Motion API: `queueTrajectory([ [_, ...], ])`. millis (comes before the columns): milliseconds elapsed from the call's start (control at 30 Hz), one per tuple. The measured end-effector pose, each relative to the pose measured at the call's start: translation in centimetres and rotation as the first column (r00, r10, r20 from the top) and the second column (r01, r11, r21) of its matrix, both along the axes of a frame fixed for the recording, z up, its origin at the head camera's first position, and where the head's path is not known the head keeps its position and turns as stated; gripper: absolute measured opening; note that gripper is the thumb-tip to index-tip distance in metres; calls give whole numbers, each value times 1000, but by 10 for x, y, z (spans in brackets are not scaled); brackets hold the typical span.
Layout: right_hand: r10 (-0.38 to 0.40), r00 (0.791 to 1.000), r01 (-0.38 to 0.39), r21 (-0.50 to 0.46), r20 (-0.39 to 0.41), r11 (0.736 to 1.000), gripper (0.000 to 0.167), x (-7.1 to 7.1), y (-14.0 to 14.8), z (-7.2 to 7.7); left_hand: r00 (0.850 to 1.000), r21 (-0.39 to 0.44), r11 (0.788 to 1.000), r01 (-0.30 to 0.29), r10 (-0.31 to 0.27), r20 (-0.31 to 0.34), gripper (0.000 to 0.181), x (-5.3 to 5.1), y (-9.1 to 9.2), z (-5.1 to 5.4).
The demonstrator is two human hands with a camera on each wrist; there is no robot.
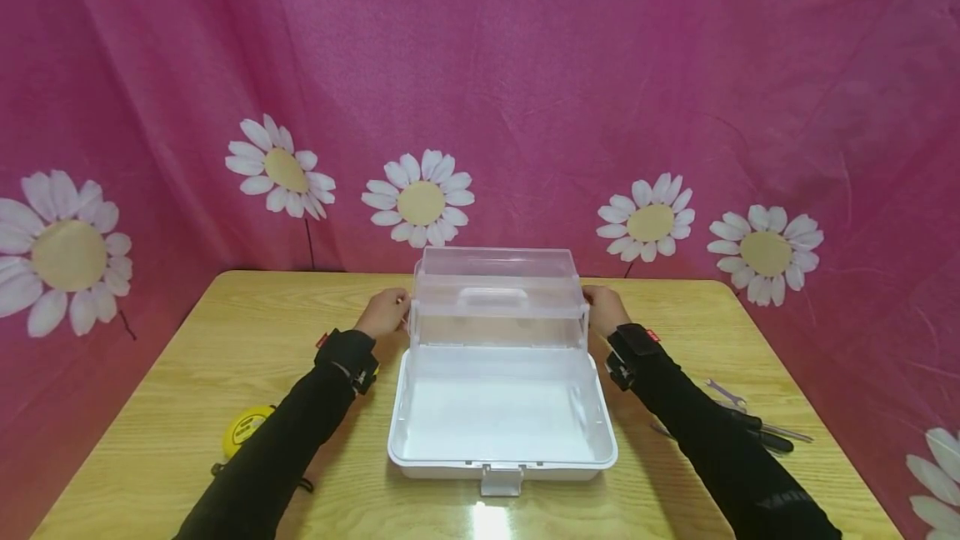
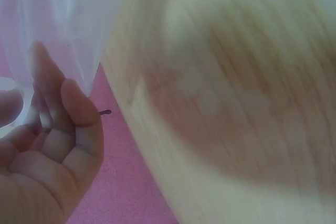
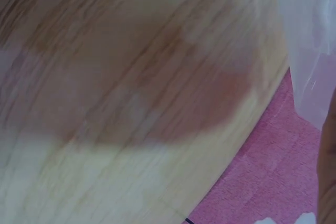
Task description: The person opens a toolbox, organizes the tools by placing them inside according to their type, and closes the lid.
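Note:
A white plastic toolbox [image 1: 502, 415] stands on the table with its latch side toward me. Its translucent lid [image 1: 495, 269] is swung up and back, with a handle [image 1: 492, 298] showing on it. At the lid's left edge my left hand [image 1: 384, 312] grips with bent fingers; in the left wrist view the fingers [image 2: 81, 103] lie against the clear plastic. On the opposite edge my right hand [image 1: 606, 309] holds the lid, its fingertips partly hidden. Only a strip of that hand [image 3: 326, 166] enters the right wrist view, beside the lid [image 3: 310, 51].
A yellow tape measure [image 1: 243, 427] lies left, partly behind my left sleeve. Under and beside my right forearm are a wrench [image 1: 726, 392] and a tool with a black handle [image 1: 772, 442]. A pink curtain with daisies [image 1: 525, 107] hangs behind the wooden table [image 1: 262, 323].

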State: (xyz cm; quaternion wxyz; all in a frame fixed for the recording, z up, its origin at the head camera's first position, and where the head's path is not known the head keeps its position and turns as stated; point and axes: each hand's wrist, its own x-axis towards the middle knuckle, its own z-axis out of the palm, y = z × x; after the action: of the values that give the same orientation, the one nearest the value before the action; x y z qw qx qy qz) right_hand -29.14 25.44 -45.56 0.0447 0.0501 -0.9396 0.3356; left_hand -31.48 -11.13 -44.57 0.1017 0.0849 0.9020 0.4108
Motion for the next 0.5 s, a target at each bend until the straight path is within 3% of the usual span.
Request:
queueTrajectory([
  [500, -71, 978, 93, -109, 197, 990, 23, -8, -3, -14, 999, -18, 1000, -5, 6, 41, 25, 0, -1, -6],
])
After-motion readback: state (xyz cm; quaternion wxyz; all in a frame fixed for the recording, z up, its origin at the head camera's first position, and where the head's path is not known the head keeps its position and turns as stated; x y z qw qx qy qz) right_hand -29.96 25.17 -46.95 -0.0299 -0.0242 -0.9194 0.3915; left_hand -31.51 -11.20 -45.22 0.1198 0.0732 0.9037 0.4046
